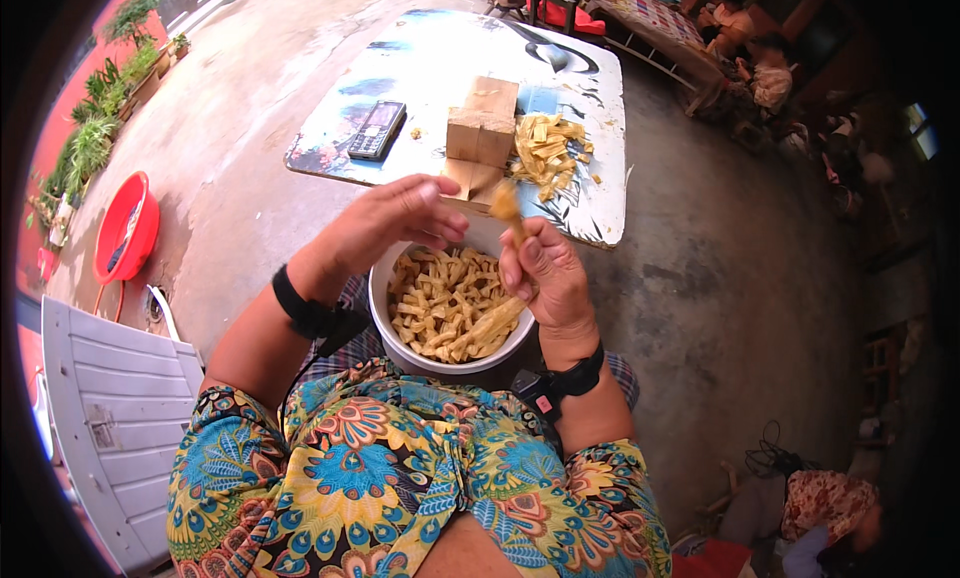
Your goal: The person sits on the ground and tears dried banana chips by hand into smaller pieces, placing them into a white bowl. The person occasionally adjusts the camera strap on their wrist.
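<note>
My right hand (551,270) grips a yellowish, dried-looking strip (506,203), whose blurred upper end stands above my fingers while a wider length hangs below towards the bowl. My left hand (412,214) is raised to the left, fingers spread and partly bent, nothing visible in it. Below both hands a white round bowl (380,319) rests at my lap, filled with short, knotted-looking yellowish pieces (442,300). On the board table in front, a pile of flat yellowish strips (551,154) lies to the right of stacked brown blocks (480,139).
A keypad mobile phone (377,130) lies on the painted tabletop (435,60). On the floor at left stands a red basin (139,229), near a white panel (124,413). People (769,79) sit by a cloth-covered table at upper right; another person (825,510) is at lower right.
</note>
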A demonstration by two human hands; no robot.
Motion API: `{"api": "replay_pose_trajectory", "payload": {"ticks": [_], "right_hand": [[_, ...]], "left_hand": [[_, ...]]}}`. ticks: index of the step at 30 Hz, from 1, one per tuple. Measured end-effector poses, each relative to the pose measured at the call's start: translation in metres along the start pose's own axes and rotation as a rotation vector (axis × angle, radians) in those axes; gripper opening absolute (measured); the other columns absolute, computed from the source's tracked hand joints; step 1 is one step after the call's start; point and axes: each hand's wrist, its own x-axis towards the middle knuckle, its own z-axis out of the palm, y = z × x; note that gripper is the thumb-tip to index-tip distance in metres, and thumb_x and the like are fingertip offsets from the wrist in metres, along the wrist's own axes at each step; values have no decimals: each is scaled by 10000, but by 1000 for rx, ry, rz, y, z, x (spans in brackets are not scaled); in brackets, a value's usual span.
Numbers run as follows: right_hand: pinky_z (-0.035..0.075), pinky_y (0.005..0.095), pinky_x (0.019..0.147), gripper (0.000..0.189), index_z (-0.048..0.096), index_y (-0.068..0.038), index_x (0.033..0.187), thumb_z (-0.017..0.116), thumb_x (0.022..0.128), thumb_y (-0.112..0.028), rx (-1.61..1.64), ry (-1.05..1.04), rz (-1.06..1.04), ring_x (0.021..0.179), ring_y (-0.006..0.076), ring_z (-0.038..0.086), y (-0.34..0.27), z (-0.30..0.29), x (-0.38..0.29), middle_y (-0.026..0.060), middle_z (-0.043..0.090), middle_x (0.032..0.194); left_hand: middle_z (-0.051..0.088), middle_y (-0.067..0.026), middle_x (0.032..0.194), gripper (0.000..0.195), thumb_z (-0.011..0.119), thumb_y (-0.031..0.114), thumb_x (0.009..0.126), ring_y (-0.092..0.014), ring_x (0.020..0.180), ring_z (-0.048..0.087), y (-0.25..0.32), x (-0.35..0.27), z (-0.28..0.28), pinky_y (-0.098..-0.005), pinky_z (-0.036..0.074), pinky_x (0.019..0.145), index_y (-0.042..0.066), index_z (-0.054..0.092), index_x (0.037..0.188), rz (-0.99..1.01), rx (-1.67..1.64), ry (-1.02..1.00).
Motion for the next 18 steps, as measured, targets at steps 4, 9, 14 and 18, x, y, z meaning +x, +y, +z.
{"api": "replay_pose_trajectory", "payload": {"ticks": [4, 9, 14, 18], "right_hand": [[412, 269, 573, 263, 544, -88, 1070, 565, 960, -326, 128, 94, -263, 605, 149, 483, 9, -5, 7, 56, 540, 698], [453, 289, 647, 205, 539, -89, 1058, 597, 954, -257, -146, 319, -370, 682, 141, 536, -6, -23, 2, 54, 618, 798], [464, 217, 699, 124, 656, -45, 995, 665, 911, -137, -421, 434, -360, 740, 77, 560, -14, -50, -5, -14, 632, 826], [379, 218, 456, 173, 642, -34, 1010, 653, 912, -176, -202, 272, -247, 514, 61, 459, -25, -20, -15, 43, 614, 694]], "left_hand": [[656, -102, 1051, 353, 567, 143, 961, -169, 974, 632, -50, 12, 47, -325, 502, 877, -14, 503, 1271, -88, -1, -258], [647, -64, 846, 269, 480, 110, 997, -79, 569, 529, -62, 12, 62, -198, 429, 527, 46, 508, 1257, -209, -90, -133], [639, -84, 1011, 292, 465, -7, 933, -198, 659, 601, -77, 13, 60, -318, 496, 599, 88, 547, 1197, 449, 665, -43], [636, -165, 1000, 444, 522, -92, 781, -383, 896, 624, -61, 6, 68, -412, 521, 751, 77, 569, 1188, 415, 1206, 96]]}}
